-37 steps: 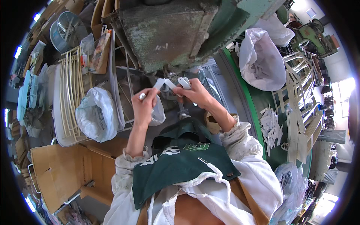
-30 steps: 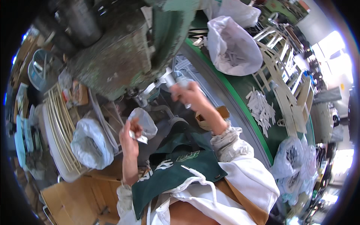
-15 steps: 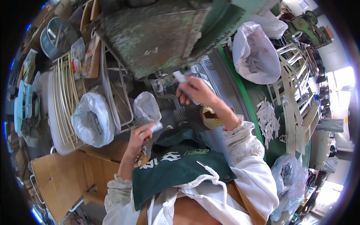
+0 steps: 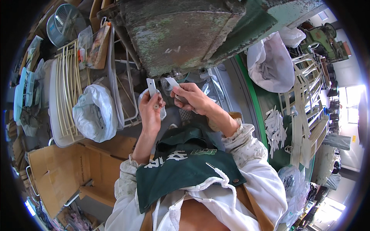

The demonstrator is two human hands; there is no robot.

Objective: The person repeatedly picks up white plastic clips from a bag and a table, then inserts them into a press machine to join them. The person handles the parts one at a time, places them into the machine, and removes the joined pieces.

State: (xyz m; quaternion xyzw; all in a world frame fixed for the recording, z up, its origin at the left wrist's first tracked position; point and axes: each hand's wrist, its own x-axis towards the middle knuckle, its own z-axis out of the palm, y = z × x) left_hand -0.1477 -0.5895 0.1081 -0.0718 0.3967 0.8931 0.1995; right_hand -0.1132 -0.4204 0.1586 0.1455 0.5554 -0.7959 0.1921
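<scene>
Now the left hand [image 4: 149, 109] pinches one flat strip [image 4: 151, 88] upright; the right hand [image 4: 190, 98] pinches another strip [image 4: 172, 82]. Better keep both grips firm near the press [image 4: 181, 34].

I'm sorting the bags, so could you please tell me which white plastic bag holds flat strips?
The white bag at upper right, beside the green table; pale strips show inside it.

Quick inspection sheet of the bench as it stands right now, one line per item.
Surface: green machine table, worn metal housing above.
Job's things: flat pale strip upright in left hand; second strip pinched by right hand.
Clutter: loose strip pile; white bags; wire rack; cardboard box.
Grippers: both hands closed on strips.
Cables: nothing seen.
Surroundings: stacked pale frames, other machinery at right.
</scene>
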